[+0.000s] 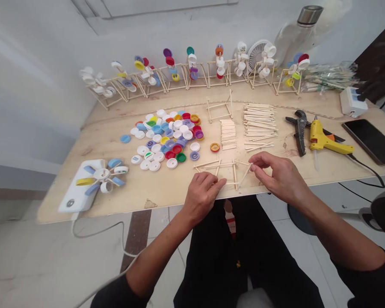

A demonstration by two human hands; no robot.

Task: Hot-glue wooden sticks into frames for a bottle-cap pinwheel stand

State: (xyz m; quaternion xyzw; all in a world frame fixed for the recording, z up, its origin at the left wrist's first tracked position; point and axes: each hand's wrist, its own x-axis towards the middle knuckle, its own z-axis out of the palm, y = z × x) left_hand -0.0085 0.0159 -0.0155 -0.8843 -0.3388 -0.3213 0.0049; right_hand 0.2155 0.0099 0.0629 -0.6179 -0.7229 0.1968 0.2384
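Observation:
A small frame of wooden sticks [234, 173] lies near the front edge of the table, between my hands. My left hand [202, 193] is closed over its left part, fingers pressed on the sticks. With thumb and forefinger, my right hand [277, 176] pinches the upper end of a thin wooden stick [245, 175] at the frame's right side. Behind the frame lie a pile of short sticks [228, 134] and a pile of longer sticks [259, 122]. Another stick frame [220, 110] stands farther back. One red and yellow bottle cap [214, 147] rests beside the short sticks.
Many coloured bottle caps [170, 132] spread on the left. A cap wheel [102, 174] sits on a white power bank [80, 188]. Stick stands with cap wheels [170, 64] line the wall. Cutters [300, 132], a yellow glue gun [327, 139] and a phone [372, 140] lie right.

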